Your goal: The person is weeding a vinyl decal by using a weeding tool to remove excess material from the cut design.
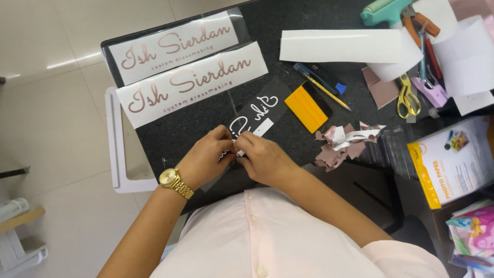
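My left hand (208, 157), with a gold watch on the wrist, and my right hand (262, 157) meet over the near end of a black sheet with white cut-out lettering (260, 110) on the dark table (170, 134). The fingertips of both hands pinch at a small white strip of that sheet between them. The near part of the sheet is hidden under my hands. A yellow squeegee (307, 108) lies just right of the sheet.
Two long white sign strips with rose-gold script (190, 85) lie at the far left. A pile of peeled pink scraps (342, 144) sits to the right. Yellow scissors (407, 97), a pencil (324, 88), paper rolls (360, 46) and a photo paper pack (453, 159) crowd the right side.
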